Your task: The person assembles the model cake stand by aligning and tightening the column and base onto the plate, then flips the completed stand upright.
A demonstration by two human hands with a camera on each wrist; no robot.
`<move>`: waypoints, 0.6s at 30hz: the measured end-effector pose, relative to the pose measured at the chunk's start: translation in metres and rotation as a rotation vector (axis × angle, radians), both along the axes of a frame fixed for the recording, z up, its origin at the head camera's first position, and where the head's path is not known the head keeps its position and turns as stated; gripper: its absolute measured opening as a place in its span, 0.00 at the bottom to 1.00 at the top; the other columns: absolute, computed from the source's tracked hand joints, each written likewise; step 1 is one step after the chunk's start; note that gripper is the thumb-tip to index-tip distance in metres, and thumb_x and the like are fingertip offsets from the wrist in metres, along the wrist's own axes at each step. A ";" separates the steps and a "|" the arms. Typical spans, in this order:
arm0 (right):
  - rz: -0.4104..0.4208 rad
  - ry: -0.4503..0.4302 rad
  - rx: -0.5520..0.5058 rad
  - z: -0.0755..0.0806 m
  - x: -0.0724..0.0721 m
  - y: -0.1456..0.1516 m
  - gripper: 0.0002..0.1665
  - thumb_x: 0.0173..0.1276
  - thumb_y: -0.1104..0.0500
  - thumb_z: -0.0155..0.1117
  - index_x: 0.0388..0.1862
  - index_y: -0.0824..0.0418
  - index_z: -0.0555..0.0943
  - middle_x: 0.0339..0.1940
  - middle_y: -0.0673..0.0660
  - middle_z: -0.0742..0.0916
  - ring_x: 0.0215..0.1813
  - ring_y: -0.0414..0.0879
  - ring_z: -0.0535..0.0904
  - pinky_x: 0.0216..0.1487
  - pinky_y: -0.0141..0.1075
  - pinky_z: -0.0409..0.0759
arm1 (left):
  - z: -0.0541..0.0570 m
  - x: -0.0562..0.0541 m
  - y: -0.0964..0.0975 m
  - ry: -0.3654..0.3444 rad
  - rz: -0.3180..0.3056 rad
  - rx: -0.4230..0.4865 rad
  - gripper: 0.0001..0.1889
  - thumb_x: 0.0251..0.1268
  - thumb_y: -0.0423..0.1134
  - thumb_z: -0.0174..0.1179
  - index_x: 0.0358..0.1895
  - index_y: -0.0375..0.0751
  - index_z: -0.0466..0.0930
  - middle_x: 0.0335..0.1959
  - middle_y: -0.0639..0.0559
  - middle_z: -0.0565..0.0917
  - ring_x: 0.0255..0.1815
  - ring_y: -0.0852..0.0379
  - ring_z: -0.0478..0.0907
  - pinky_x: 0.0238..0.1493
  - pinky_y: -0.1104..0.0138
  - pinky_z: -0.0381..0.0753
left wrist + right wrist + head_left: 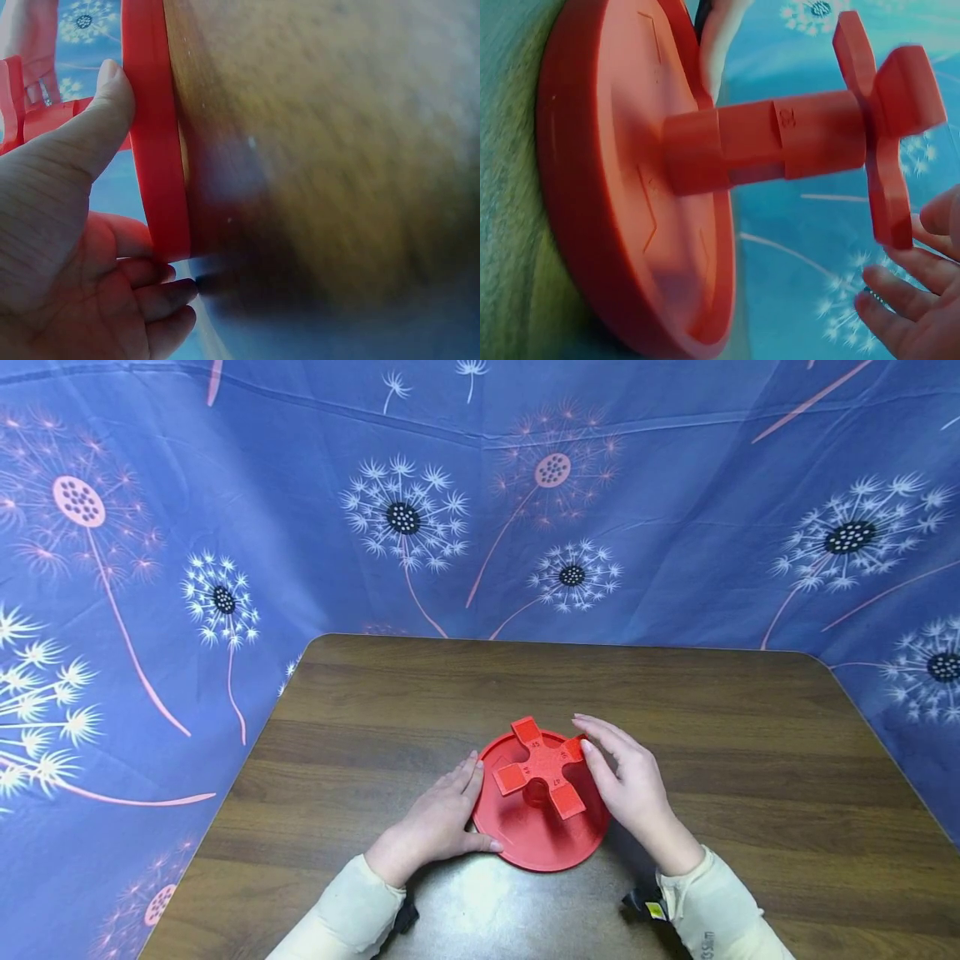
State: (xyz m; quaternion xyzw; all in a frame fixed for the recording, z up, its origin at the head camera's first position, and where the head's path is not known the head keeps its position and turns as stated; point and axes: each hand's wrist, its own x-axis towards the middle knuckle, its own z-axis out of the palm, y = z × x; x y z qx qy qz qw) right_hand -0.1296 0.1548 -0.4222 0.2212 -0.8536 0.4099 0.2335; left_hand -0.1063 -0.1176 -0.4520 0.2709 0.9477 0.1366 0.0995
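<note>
A red plastic stand has a round rimmed base (555, 852), a thick numbered post (757, 142) at its centre and a four-armed cross (544, 764) on top. My left hand (438, 818) holds the base's rim at the left, its thumb at the near edge and fingers along the far side. In the left wrist view, that thumb lies against the red rim (157, 135). On the other side my right hand (630, 781) has its thumb and fingertips right at the end of one cross arm, with the fingers loosely extended.
The stand is on a brown wood-grain table (375, 710) with rounded far corners. A blue cloth (300, 485) with dandelion prints hangs behind it. Black straps (641, 902) show at both wrists, below pale sleeves.
</note>
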 end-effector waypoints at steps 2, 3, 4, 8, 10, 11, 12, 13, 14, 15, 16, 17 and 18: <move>0.003 -0.044 -0.024 -0.003 -0.001 0.004 0.21 0.65 0.72 0.61 0.58 0.64 0.81 0.57 0.59 0.84 0.59 0.53 0.79 0.61 0.19 0.66 | 0.000 0.000 0.000 0.003 0.000 -0.003 0.57 0.51 0.66 0.67 0.74 0.27 0.54 0.76 0.34 0.52 0.76 0.43 0.52 0.72 0.54 0.59; 0.009 -0.070 -0.036 -0.004 -0.001 0.006 0.21 0.66 0.72 0.60 0.58 0.65 0.80 0.56 0.60 0.84 0.58 0.53 0.79 0.60 0.18 0.66 | 0.000 0.000 0.000 0.004 -0.001 -0.004 0.57 0.51 0.66 0.67 0.74 0.27 0.55 0.76 0.34 0.52 0.76 0.43 0.52 0.72 0.54 0.59; 0.015 -0.098 -0.044 -0.005 -0.001 0.007 0.21 0.67 0.72 0.59 0.59 0.64 0.80 0.56 0.60 0.84 0.57 0.53 0.79 0.59 0.18 0.67 | 0.000 0.000 0.000 0.005 0.000 -0.006 0.57 0.51 0.66 0.67 0.74 0.27 0.54 0.76 0.34 0.52 0.76 0.44 0.52 0.72 0.54 0.59; 0.042 -0.219 -0.056 -0.006 0.000 0.013 0.21 0.72 0.69 0.54 0.62 0.62 0.78 0.56 0.58 0.84 0.57 0.52 0.79 0.56 0.16 0.68 | 0.000 0.000 0.001 0.002 -0.001 -0.002 0.57 0.51 0.66 0.67 0.74 0.27 0.54 0.76 0.34 0.53 0.76 0.44 0.52 0.72 0.54 0.59; 0.065 -0.270 -0.067 -0.006 0.001 0.015 0.21 0.73 0.68 0.53 0.63 0.61 0.77 0.57 0.58 0.84 0.58 0.50 0.79 0.55 0.16 0.69 | 0.000 0.000 0.001 0.000 -0.001 -0.005 0.57 0.51 0.66 0.67 0.74 0.27 0.54 0.76 0.34 0.52 0.76 0.44 0.52 0.72 0.54 0.59; 0.079 -0.291 -0.078 -0.006 0.002 0.016 0.21 0.74 0.67 0.54 0.63 0.61 0.77 0.58 0.58 0.84 0.58 0.48 0.79 0.55 0.17 0.70 | 0.000 0.000 0.001 0.001 -0.002 -0.005 0.57 0.51 0.66 0.67 0.74 0.27 0.54 0.76 0.34 0.53 0.76 0.44 0.52 0.72 0.54 0.59; 0.094 -0.307 -0.091 -0.005 0.003 0.017 0.21 0.74 0.67 0.54 0.63 0.62 0.77 0.58 0.59 0.83 0.58 0.45 0.78 0.55 0.17 0.71 | -0.001 0.000 0.001 0.001 -0.002 -0.006 0.57 0.51 0.67 0.66 0.74 0.27 0.54 0.76 0.34 0.53 0.76 0.44 0.52 0.73 0.54 0.59; 0.110 -0.322 -0.109 -0.005 0.005 0.018 0.21 0.74 0.67 0.54 0.63 0.63 0.77 0.58 0.60 0.83 0.58 0.42 0.78 0.54 0.18 0.72 | -0.001 0.000 0.001 0.002 -0.003 -0.008 0.57 0.51 0.67 0.66 0.74 0.27 0.54 0.76 0.34 0.53 0.77 0.44 0.52 0.73 0.54 0.59; 0.124 -0.333 -0.123 -0.004 0.006 0.019 0.21 0.73 0.67 0.54 0.63 0.63 0.76 0.58 0.61 0.83 0.58 0.39 0.78 0.54 0.18 0.72 | -0.001 0.000 0.001 0.002 -0.003 -0.009 0.57 0.51 0.67 0.66 0.74 0.27 0.54 0.76 0.34 0.53 0.77 0.44 0.52 0.73 0.54 0.59; 0.135 -0.343 -0.138 -0.004 0.007 0.020 0.21 0.73 0.68 0.55 0.63 0.64 0.76 0.58 0.61 0.83 0.57 0.36 0.78 0.53 0.19 0.73 | -0.001 0.000 0.001 0.002 -0.003 -0.011 0.57 0.51 0.67 0.66 0.74 0.27 0.54 0.76 0.34 0.53 0.77 0.44 0.52 0.73 0.54 0.59; 0.143 -0.349 -0.152 -0.004 0.009 0.020 0.20 0.73 0.68 0.55 0.63 0.65 0.76 0.58 0.62 0.83 0.57 0.34 0.77 0.53 0.19 0.74 | -0.001 0.000 0.001 0.002 -0.003 -0.009 0.57 0.51 0.67 0.66 0.74 0.27 0.54 0.76 0.34 0.52 0.77 0.44 0.51 0.73 0.54 0.59; 0.150 -0.354 -0.165 -0.004 0.010 0.021 0.20 0.72 0.68 0.55 0.63 0.66 0.76 0.58 0.63 0.83 0.56 0.32 0.77 0.52 0.19 0.74 | -0.001 0.000 0.001 0.001 -0.002 -0.010 0.57 0.51 0.67 0.66 0.74 0.27 0.54 0.77 0.34 0.52 0.77 0.44 0.51 0.73 0.54 0.58; 0.152 -0.356 -0.173 -0.004 0.012 0.022 0.21 0.72 0.69 0.56 0.62 0.66 0.76 0.57 0.63 0.83 0.56 0.31 0.77 0.52 0.19 0.74 | -0.001 0.000 0.001 0.001 -0.002 -0.011 0.57 0.51 0.67 0.66 0.74 0.28 0.54 0.77 0.35 0.52 0.77 0.44 0.51 0.73 0.54 0.58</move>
